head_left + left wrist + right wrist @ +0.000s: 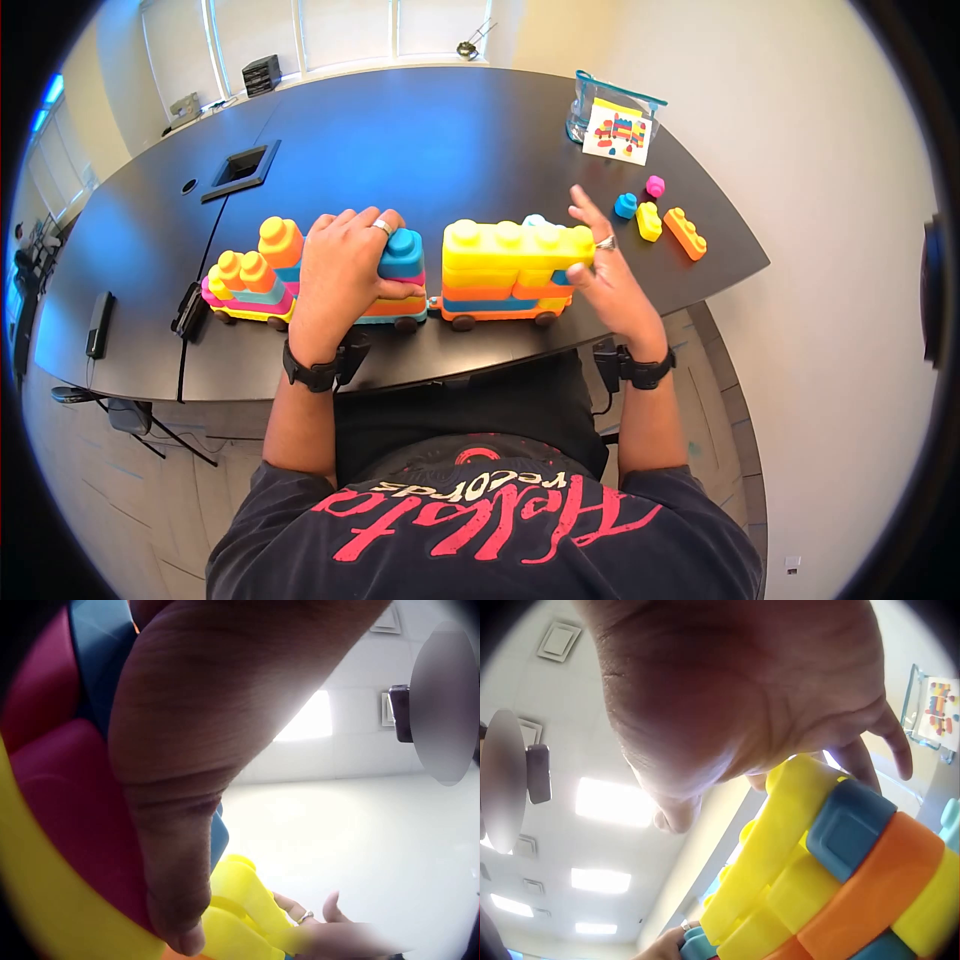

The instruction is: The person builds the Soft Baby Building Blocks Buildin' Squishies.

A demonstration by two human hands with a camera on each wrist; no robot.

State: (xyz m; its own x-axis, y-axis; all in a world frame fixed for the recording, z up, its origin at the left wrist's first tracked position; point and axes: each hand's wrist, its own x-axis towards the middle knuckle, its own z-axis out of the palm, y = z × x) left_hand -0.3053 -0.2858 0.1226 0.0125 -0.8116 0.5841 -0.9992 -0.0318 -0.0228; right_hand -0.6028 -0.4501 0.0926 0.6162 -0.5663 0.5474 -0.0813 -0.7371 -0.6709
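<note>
A train of toy building blocks on wheeled bases stands along the table's near side. Over its middle wagon [402, 275] of blue, pink and orange blocks, my left hand [345, 265] grips with the thumb on the near face, pressed on a magenta block [82, 817] in the left wrist view. My right hand [615, 280] is at the right end of the yellow-topped wagon [505, 275], fingers extended and thumb apart, close against the top yellow block [769, 855]. Left of my left hand is the end wagon [255, 285], with orange and yellow blocks on it.
Loose blocks lie to the right: a blue one [626, 206], a pink one [655, 186], a yellow one [649, 222] and a long orange one [685, 234]. Behind them stands a clear bag [580, 105] with a picture card [618, 133]. A socket recess [240, 172] is at the left.
</note>
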